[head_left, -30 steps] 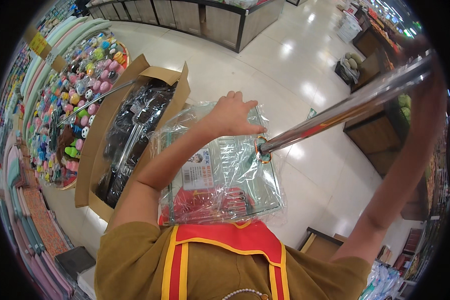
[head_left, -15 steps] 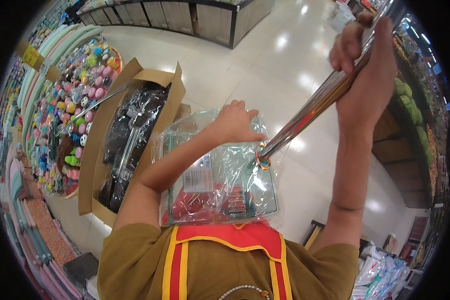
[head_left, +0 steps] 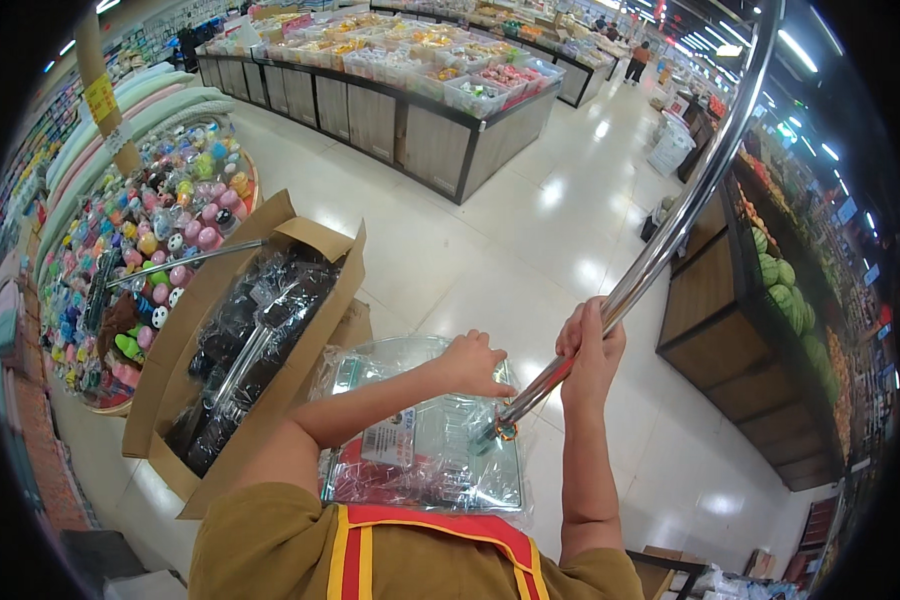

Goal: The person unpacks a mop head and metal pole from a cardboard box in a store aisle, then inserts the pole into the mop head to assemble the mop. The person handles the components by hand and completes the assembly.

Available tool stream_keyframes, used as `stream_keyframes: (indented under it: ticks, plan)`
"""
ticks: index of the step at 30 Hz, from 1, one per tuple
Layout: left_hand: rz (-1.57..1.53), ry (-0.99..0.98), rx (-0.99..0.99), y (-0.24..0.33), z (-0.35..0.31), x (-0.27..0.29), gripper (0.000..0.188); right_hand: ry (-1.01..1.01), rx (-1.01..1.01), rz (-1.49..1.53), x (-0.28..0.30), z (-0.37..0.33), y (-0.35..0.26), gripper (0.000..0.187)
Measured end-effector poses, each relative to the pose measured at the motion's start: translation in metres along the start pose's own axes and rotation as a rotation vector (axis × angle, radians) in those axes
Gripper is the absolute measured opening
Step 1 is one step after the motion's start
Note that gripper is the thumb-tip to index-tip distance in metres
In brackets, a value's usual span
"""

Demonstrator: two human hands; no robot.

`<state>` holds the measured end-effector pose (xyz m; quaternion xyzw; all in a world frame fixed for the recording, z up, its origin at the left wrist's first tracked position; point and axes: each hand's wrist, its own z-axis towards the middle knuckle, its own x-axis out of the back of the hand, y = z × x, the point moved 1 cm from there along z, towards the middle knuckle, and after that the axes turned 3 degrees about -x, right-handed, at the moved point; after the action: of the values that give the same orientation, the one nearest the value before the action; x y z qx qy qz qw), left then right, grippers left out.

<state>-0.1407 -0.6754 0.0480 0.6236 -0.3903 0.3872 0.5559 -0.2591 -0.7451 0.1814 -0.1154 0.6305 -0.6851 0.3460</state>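
My right hand (head_left: 592, 350) is wrapped round a long shiny chrome pole (head_left: 660, 235), which slants from upper right down to a stack of flat glass panels (head_left: 450, 480) in clear plastic wrap. The pole's lower end meets the wrapped glass near its right side, with an orange ring-like band (head_left: 506, 432) around the end. Over the far right part of the package lies my left hand (head_left: 470, 366), fingers stretched out near the pole's foot. A white printed label (head_left: 390, 438) shows through the wrap, and red shows beneath the glass.
Left of the glass, an open cardboard box (head_left: 205, 330) holds black parts (head_left: 280, 290) in plastic and metal tubes. Beyond it lies a round bin of colourful toys (head_left: 155, 240). A display counter (head_left: 410, 130) with goods is ahead; a watermelon stand (head_left: 740, 330) stands right.
My right hand has come down the pole, lower and to the left, still gripping it. The view has tilted up, showing more of the shop. My left hand stays over the wrapped glass.
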Motion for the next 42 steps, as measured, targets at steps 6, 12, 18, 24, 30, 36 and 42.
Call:
stream_keyframes:
  ticks: [6, 12, 18, 24, 30, 36, 42]
  plan:
    - [-0.004, 0.068, -0.077, 0.012, -0.001, 0.006, 0.080, -0.970, -0.201, 0.669, 0.039, 0.014, 0.036, 0.049]
    - [0.004, 0.042, -0.008, 0.002, -0.010, -0.005, 0.079, 0.126, -0.021, -0.118, 0.001, -0.031, 0.035, 0.040]
    - [-0.022, 0.152, -0.095, 0.017, -0.008, 0.001, 0.075, -0.619, -0.078, 0.443, 0.035, -0.013, 0.032, 0.047]
    - [-0.018, 0.094, -0.090, 0.017, -0.010, -0.004, 0.078, -0.668, -0.279, 0.497, 0.039, -0.020, 0.051, 0.048]
    - [-0.006, 0.059, -0.063, 0.013, -0.011, -0.012, 0.078, -0.059, -0.075, -0.054, 0.015, -0.048, 0.038, 0.038]
    - [-0.031, 0.116, -0.152, 0.027, -0.010, -0.005, 0.070, -0.995, -0.072, 0.611, 0.045, -0.003, 0.045, 0.059]
    - [-0.027, 0.106, -0.117, 0.019, -0.009, -0.007, 0.068, -0.339, -0.271, 0.350, 0.033, -0.029, 0.036, 0.032]
